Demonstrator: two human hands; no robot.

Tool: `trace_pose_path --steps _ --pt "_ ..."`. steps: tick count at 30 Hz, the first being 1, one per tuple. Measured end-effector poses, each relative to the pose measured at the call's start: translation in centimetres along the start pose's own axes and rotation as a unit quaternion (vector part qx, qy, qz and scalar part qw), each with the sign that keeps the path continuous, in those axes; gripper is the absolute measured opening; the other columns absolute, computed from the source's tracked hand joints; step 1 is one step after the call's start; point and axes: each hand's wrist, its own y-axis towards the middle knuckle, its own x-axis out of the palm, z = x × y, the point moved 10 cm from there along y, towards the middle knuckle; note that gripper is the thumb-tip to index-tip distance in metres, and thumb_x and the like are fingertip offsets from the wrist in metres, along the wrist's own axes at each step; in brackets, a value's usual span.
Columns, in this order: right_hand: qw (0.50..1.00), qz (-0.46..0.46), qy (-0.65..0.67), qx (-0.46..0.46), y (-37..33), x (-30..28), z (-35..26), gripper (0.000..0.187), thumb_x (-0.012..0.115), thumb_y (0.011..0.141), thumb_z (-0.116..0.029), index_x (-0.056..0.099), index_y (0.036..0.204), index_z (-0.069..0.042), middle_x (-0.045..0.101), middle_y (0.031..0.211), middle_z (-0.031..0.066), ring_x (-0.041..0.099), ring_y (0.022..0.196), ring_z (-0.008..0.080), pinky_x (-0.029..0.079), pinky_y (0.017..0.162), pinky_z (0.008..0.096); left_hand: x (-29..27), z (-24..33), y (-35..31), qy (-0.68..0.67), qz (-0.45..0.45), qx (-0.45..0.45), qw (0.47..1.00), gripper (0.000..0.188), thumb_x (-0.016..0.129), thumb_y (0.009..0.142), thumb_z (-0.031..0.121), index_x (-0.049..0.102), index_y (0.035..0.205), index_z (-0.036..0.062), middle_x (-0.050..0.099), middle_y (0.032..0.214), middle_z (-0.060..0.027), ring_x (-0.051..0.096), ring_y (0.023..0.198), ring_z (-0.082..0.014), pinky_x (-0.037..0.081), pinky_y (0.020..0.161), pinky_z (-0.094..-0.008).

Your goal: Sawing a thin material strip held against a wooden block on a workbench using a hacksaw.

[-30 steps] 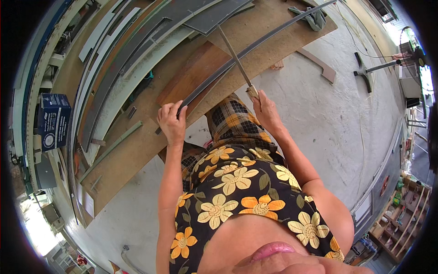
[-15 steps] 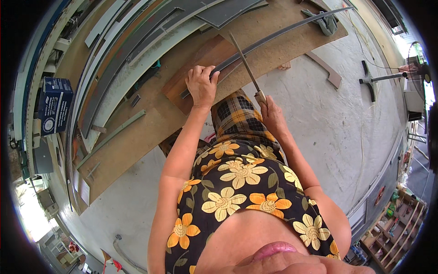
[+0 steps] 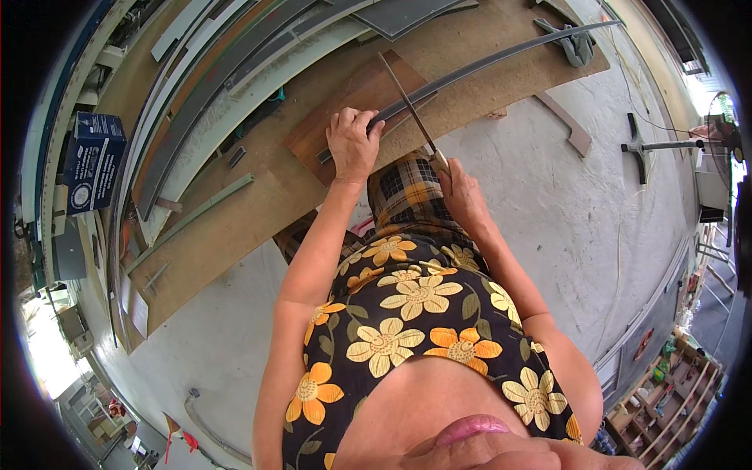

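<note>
A long dark grey strip (image 3: 470,73) runs from under my left hand (image 3: 354,146) toward the far right. My left hand is closed over its near end, pressing it on a reddish-brown board (image 3: 333,110). In my right hand (image 3: 464,193) is the pale handle of a hand saw (image 3: 419,123). Its long narrow blade lies across the strip, just right of my left fingers, with the tip pointing away from me. How deep the blade sits in the strip is too small to tell.
The brown worktable (image 3: 215,251) lies at an angle before me. Long panels and strips (image 3: 188,129) are stacked at its far left, near a blue box (image 3: 97,162). A grey cloth (image 3: 577,48) lies at the far right. A fan (image 3: 722,129) stands beyond the grey floor (image 3: 540,204).
My right hand and the saw have moved slightly forward and left, so the blade crosses the strip closer to my left hand. My left hand keeps its hold. The whole view has shifted a little.
</note>
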Motion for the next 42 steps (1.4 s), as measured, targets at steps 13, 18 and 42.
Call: trace_pose_path --steps 13,18,42 --pt "0.999 0.008 -0.037 -0.032 1.8 0.0 -0.8 0.02 0.049 0.101 -0.024 0.045 0.107 -0.006 0.064 0.084 0.0306 0.06 0.081 0.0531 0.045 0.068 0.0589 -0.2 -0.1 -0.1 -0.009 0.005 -0.005 1.0 0.024 0.081 0.077 0.022 0.075 0.098 0.0133 0.059 0.092 -0.0039 0.057 0.09 -0.026 0.046 0.081 -0.0417" --pt "0.999 0.001 -0.043 -0.022 1.9 0.4 -0.4 0.02 0.049 0.101 -0.025 0.045 0.107 -0.006 0.064 0.085 0.0311 0.06 0.083 0.0531 0.045 0.069 0.0591 -0.3 0.1 0.0 -0.015 0.005 -0.005 1.0 0.023 0.08 0.077 0.022 0.075 0.098 0.0135 0.059 0.092 -0.0036 0.056 0.091 -0.0261 0.046 0.082 -0.0419" --pt "0.998 -0.004 -0.061 -0.018 1.1 -0.1 -1.2 0.019 0.051 0.1 -0.022 0.045 0.105 -0.005 0.065 0.087 0.0304 0.06 0.081 0.0534 0.045 0.066 0.0596 2.8 1.6 1.9 -0.069 -0.02 0.004 0.997 0.022 0.077 0.076 0.016 0.073 0.097 0.0137 0.061 0.099 -0.0043 0.057 0.099 -0.027 0.047 0.086 -0.0428"
